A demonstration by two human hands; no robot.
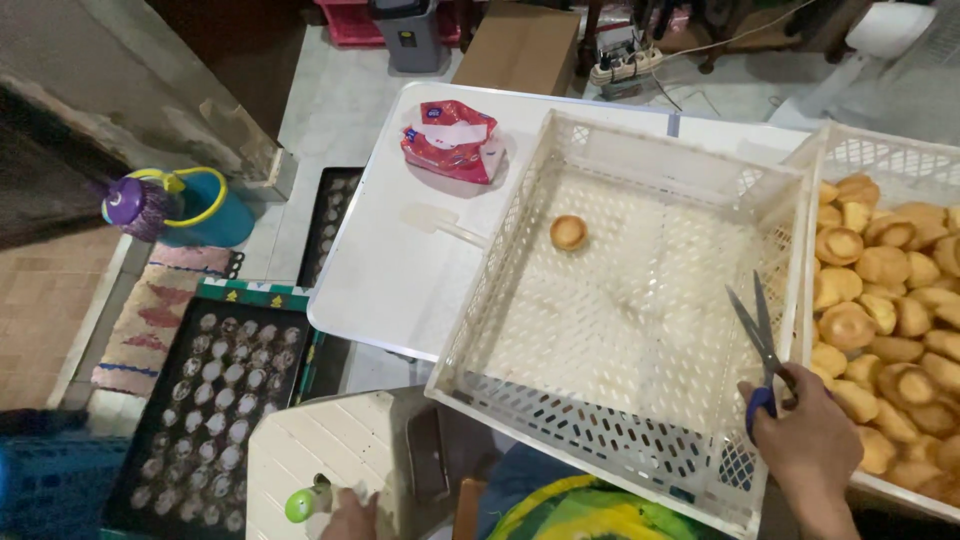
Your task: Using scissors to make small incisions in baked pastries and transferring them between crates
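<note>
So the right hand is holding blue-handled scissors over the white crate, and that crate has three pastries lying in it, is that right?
Not quite. The head view shows the right hand holding the blue-handled scissors over the white crate, but that crate has only one pastry lying in it, not three. The many pastries lie in the neighbouring crate to the right.

A white folding table [390, 270] fills the middle of the room, standing on a pale tiled floor [330, 110]. To its left lies a patterned rug [150, 320] beside a rough, flaking concrete wall [150, 90]. At the far side stand a grey bin [408, 35], a cardboard box [520, 45] and a power strip [625, 65] with cables. A cream plastic stool [320, 450] sits close by. The light is dim and indoor.
</note>
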